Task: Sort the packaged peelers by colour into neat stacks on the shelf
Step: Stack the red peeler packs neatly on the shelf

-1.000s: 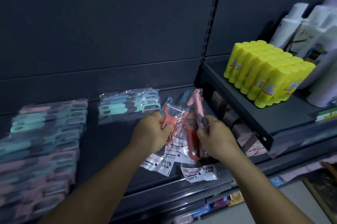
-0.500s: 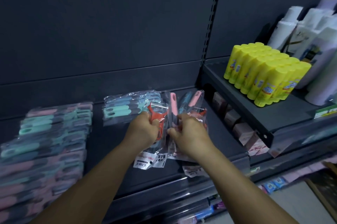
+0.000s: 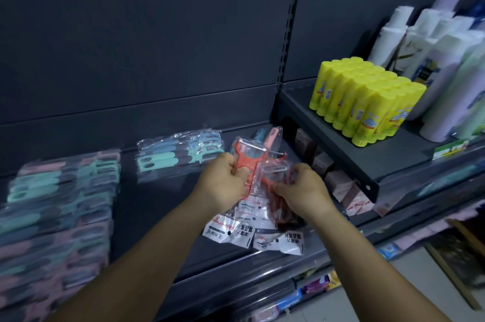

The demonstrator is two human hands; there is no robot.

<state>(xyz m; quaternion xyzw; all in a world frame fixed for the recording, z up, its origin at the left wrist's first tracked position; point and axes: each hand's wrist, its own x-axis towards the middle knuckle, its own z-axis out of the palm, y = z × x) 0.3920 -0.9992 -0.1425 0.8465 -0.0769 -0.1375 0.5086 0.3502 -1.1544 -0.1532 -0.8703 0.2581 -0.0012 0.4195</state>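
We see both hands raised over the dark shelf (image 3: 162, 219), each clamped on clear-bagged orange peelers. The left hand (image 3: 223, 182) curls its fingers round the neck of one orange peeler (image 3: 250, 157), whose blade head stands above the fist and leans slightly right. The right hand (image 3: 301, 190), just beside the left and nearly touching it, pinches a second bagged orange peeler (image 3: 273, 172), whose metal blade shows above the thumb. Below both hands hang the white printed label cards (image 3: 236, 230) of the packets, fanned and overlapping; how many packets each hand holds we cannot tell. Just beyond the hands, further packets with a pink handle (image 3: 273, 135) and a blue one stand up behind the held peelers. To the left of the left hand, a small stack of teal and blue peelers (image 3: 178, 154) lies flat on the shelf. Farther left, well apart, lies a blurred larger pile of mixed teal and pink peelers (image 3: 60, 203). To the right of the right hand, on a higher shelf, stand yellow tubes (image 3: 367, 101) and white bottles (image 3: 425, 59).
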